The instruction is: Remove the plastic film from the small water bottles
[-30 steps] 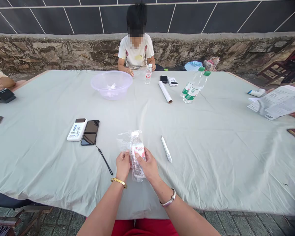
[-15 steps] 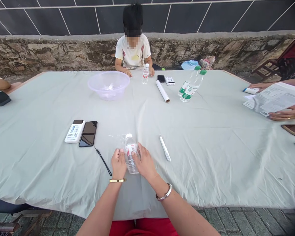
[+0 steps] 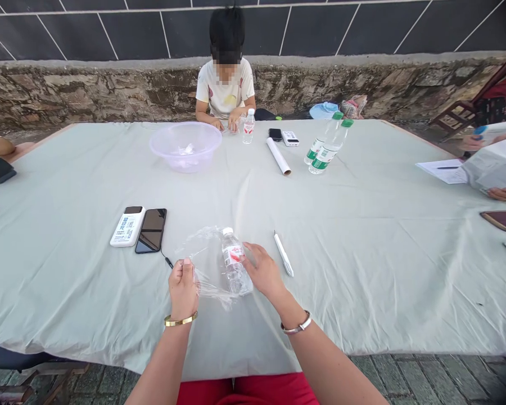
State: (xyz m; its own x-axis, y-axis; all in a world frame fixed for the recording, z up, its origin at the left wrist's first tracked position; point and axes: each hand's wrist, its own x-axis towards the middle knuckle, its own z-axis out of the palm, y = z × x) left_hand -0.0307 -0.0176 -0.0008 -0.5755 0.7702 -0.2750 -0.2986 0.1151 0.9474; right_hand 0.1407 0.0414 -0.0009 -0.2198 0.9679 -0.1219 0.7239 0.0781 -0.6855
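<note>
My left hand (image 3: pixel 184 288) is closed on the edge of a sheet of clear plastic film (image 3: pixel 208 287), which stretches across to a small water bottle (image 3: pixel 235 264). The bottle has a white cap and a white label with red marks, and its cap end points away from me. Around the bottle's right side curls my right hand (image 3: pixel 265 271), thumb against the label and fingers at the far side. Film lies crumpled along the bottle's left side and base; how much of it wraps underneath is hidden.
A white pen (image 3: pixel 283 256) lies right of my hands; a power bank (image 3: pixel 127 226) and phone (image 3: pixel 150 230) lie left. Farther off are a purple basin (image 3: pixel 185 146), a white roll (image 3: pixel 279 156), green-capped bottles (image 3: pixel 326 149) and another small bottle (image 3: pixel 248 128) by a person opposite.
My left hand has moved left, drawing the film out from the bottle. The bottle and right hand have shifted slightly right. The person opposite has brought their hands together; papers at right have moved.
</note>
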